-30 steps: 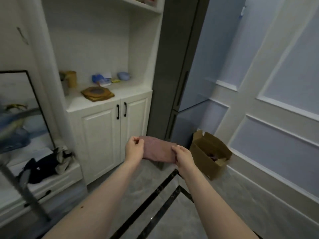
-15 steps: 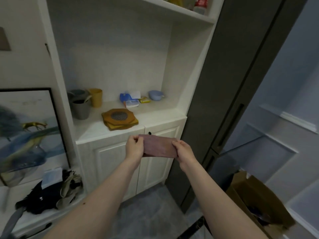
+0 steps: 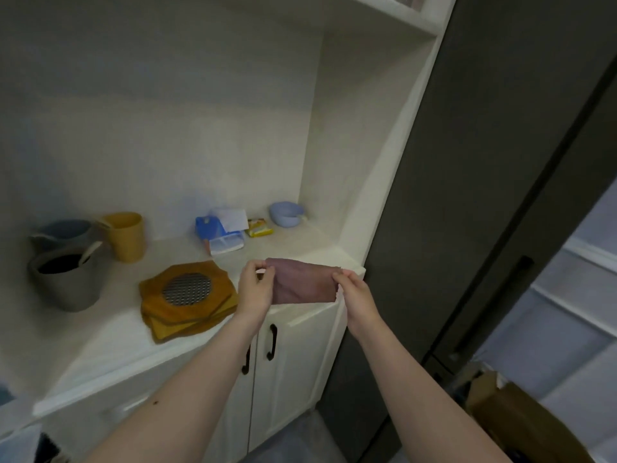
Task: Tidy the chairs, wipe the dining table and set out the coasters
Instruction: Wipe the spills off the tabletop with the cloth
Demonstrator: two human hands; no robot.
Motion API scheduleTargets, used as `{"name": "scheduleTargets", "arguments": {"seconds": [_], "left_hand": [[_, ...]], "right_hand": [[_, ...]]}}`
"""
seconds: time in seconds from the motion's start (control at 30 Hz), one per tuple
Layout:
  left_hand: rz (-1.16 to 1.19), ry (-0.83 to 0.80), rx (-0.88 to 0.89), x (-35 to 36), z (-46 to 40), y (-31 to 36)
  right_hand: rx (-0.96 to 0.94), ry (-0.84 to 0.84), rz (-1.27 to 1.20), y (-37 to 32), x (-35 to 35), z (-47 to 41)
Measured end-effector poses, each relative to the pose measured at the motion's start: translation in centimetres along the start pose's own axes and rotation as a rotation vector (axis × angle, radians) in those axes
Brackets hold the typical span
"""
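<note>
A folded purple-brown cloth (image 3: pixel 303 281) is stretched between both hands above the front right corner of a white cabinet counter (image 3: pixel 110 345). My left hand (image 3: pixel 255 289) pinches its left edge and my right hand (image 3: pixel 354 292) pinches its right edge. Just left of my left hand, a stack of brown wooden coasters (image 3: pixel 187 297) with a round metal mesh centre lies on the counter. The dining table and chairs are out of view.
On the counter stand two grey cups (image 3: pixel 68 279), a yellow cup (image 3: pixel 127 235), a blue and white box (image 3: pixel 220 233), a yellow packet (image 3: pixel 260 227) and a pale blue bowl (image 3: pixel 285 213). A dark tall cabinet (image 3: pixel 484 162) rises at the right. A cardboard box (image 3: pixel 521 426) sits on the floor.
The view has closed in on the cabinet and risen. Both hands have carried the cloth forward to just above the counter's front edge, beside the coasters.
</note>
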State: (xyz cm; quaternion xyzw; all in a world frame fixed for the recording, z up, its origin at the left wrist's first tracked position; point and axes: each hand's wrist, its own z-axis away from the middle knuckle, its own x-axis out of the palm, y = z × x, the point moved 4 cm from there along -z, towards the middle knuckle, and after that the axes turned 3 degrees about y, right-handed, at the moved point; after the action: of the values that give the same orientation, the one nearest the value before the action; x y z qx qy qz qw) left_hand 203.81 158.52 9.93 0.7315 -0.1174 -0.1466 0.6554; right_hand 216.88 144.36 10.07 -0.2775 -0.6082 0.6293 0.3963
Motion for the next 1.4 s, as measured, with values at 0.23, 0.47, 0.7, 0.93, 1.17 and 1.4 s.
{"name": "scheduleTargets", "arguments": {"seconds": [0.23, 0.47, 0.7, 0.93, 1.17, 1.4], "left_hand": [[-0.092, -0.079, 0.208, 5.3, -7.4, 0.2], [-0.223, -0.157, 0.119, 12.9, -12.6, -2.1], [-0.198, -0.255, -0.13, 19.8, -17.3, -4.6], [-0.32, -0.164, -0.129, 24.1, -21.4, -7.0], [-0.361, -0.237, -0.056, 25.6, -20.9, -9.0], [-0.345, -0.269, 0.016, 23.5, -19.5, -8.0]], "right_hand": [[-0.091, 0.021, 0.026, -1.5, -0.6, -7.1], [0.167, 0.187, 0.019, 0.8, -3.3, -14.5], [0.34, 0.14, -0.018, 2.6, -4.2, -20.5], [0.489, 0.122, -0.188, 4.5, -4.7, -23.1], [0.53, 0.068, 0.131, 5.1, -5.4, -23.5], [0.527, 0.184, 0.361, 3.9, -4.1, -21.6]]}}
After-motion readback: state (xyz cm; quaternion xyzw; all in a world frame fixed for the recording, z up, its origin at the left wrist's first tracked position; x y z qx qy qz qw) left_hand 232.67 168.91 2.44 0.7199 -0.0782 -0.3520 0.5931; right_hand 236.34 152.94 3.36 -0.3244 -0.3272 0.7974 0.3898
